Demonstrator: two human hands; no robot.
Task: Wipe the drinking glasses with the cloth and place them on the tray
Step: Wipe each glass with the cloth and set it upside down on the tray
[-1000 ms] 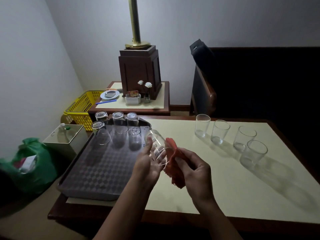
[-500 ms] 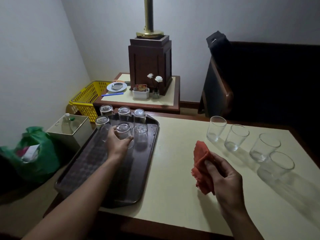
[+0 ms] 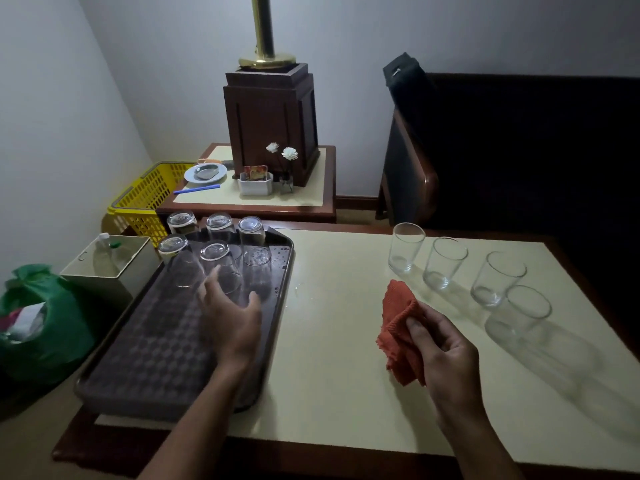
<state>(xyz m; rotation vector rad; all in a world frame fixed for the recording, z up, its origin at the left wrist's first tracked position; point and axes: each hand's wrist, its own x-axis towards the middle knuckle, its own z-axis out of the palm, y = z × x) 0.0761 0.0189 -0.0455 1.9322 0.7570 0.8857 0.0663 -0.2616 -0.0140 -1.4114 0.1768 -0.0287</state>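
A dark brown tray (image 3: 152, 355) lies on the left of the cream table and carries several upside-down drinking glasses at its far end. The nearest of them, an inverted glass (image 3: 221, 266), stands just beyond my left hand (image 3: 232, 313), which hovers over the tray with spread fingers and holds nothing. My right hand (image 3: 446, 348) grips a crumpled orange cloth (image 3: 398, 327) above the table. Several upright glasses stand in a row at the right, from the leftmost one (image 3: 405, 251) to the nearest one (image 3: 523, 313).
A side table (image 3: 256, 202) behind holds a wooden lamp base, a plate, a white holder and flowers. A yellow basket (image 3: 145, 199), a white box (image 3: 114, 261) and a green bag (image 3: 38, 327) sit left of the table. A dark chair (image 3: 408, 178) stands behind right.
My left hand set the wiped glass upside down on the tray, let go of it and drew back. My right hand kept the cloth and moved slightly right.
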